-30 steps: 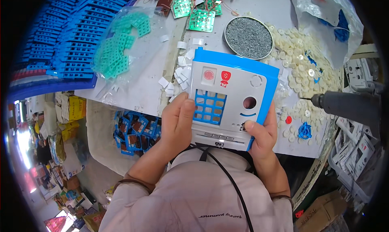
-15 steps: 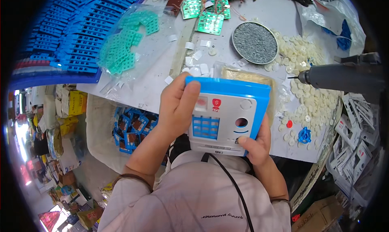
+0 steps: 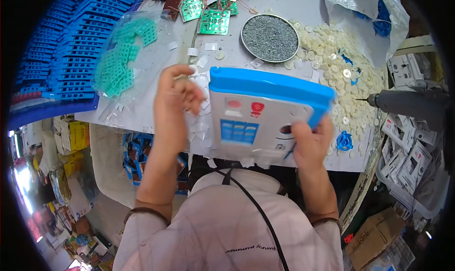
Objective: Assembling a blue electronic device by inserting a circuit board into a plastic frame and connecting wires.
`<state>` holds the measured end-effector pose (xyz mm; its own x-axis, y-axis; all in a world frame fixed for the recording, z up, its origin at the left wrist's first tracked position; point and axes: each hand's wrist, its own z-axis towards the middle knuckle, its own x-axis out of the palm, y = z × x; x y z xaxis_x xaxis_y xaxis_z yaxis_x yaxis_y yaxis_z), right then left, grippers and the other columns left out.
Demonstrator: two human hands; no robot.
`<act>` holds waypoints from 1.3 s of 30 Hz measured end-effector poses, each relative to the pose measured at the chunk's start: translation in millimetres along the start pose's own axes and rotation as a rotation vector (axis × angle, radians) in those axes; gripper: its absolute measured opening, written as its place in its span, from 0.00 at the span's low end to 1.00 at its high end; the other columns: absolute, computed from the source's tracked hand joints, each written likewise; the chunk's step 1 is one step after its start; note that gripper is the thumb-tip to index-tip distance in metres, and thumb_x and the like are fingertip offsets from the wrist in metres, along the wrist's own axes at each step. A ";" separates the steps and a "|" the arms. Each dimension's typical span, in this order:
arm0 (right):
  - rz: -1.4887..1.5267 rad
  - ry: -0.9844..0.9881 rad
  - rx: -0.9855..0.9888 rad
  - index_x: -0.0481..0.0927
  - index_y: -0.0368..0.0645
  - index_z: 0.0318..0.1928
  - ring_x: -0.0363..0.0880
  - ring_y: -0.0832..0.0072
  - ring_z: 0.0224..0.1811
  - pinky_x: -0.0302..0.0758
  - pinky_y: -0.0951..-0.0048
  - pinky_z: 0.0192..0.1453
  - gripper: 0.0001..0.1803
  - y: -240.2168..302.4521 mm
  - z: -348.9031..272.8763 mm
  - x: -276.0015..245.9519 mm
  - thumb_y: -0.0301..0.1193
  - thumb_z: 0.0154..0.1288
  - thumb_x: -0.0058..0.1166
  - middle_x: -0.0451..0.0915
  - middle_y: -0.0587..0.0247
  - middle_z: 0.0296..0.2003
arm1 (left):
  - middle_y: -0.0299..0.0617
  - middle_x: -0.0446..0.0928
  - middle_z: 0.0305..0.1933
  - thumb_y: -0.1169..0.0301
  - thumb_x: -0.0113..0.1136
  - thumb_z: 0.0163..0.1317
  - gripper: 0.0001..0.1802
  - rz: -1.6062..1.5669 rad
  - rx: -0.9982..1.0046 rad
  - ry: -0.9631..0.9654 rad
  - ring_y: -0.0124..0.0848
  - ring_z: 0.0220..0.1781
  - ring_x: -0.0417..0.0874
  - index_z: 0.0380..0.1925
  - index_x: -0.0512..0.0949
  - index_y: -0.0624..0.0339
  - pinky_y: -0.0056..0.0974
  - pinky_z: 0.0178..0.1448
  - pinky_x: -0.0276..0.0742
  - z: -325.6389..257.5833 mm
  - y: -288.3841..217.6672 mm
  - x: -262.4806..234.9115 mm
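Reference point: the round metal dish (image 3: 299,41) heaped with grey screws. The white-faced, blue-rimmed plastic casing (image 3: 269,113) is on my side of it, tilted, face toward me; whether its blurred near edge touches the surface (image 3: 303,5), I cannot tell.

My right hand (image 3: 312,145) grips the casing alone, thumb over the face, fingers around the blue side; presumably that keeps the panel steady one-handed. My left hand (image 3: 179,93) is off it, lower left of the dish, fingers loosely curled and blurred; no held thing made out.

Small white paper slips (image 3: 202,61) lie left of the dish, cream plastic discs (image 3: 348,74) spread to its right, the grey power screwdriver (image 3: 412,105) farther right. Likely loose parts stay within easy reach.

Compared with half a second ago: the left hand then clasped the casing's left edge, now stands apart. The tan, film-wrapped shape beyond the blue rim is out of sight. Right grip persists.
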<state>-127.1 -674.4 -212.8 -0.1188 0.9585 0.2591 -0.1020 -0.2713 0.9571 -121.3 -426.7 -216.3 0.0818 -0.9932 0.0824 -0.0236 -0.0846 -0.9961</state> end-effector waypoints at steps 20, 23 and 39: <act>0.199 -0.089 0.415 0.77 0.30 0.59 0.82 0.79 0.48 0.77 0.77 0.54 0.17 -14.6 -37.4 -41.3 0.27 0.75 0.53 0.83 0.59 0.51 | 0.47 0.81 0.58 0.74 0.47 0.77 0.27 -0.147 -0.207 0.424 0.25 0.55 0.81 0.72 0.59 0.71 0.34 0.58 0.79 -37.9 2.9 42.4; -0.011 -0.093 0.438 0.79 0.32 0.56 0.82 0.81 0.38 0.78 0.78 0.44 0.16 -16.1 -23.6 -44.0 0.28 0.74 0.56 0.86 0.62 0.40 | 0.50 0.85 0.47 0.70 0.52 0.75 0.32 0.154 -0.176 0.412 0.29 0.46 0.86 0.74 0.56 0.71 0.36 0.49 0.82 -26.6 9.0 42.1; -1.406 0.268 -0.109 0.73 0.51 0.67 0.81 0.57 0.19 0.74 0.59 0.25 0.27 -32.3 49.7 -53.0 0.39 0.69 0.60 0.79 0.57 0.17 | 0.41 0.74 0.17 0.60 0.63 0.67 0.37 0.930 0.065 0.156 0.34 0.17 0.77 0.71 0.66 0.68 0.38 0.25 0.69 5.4 41.2 40.8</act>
<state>-68.4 -712.0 -250.9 -0.0356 0.3902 -0.9200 -0.3618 0.8532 0.3758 -113.6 -470.2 -254.1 -0.0758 -0.6597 -0.7477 0.0436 0.7469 -0.6635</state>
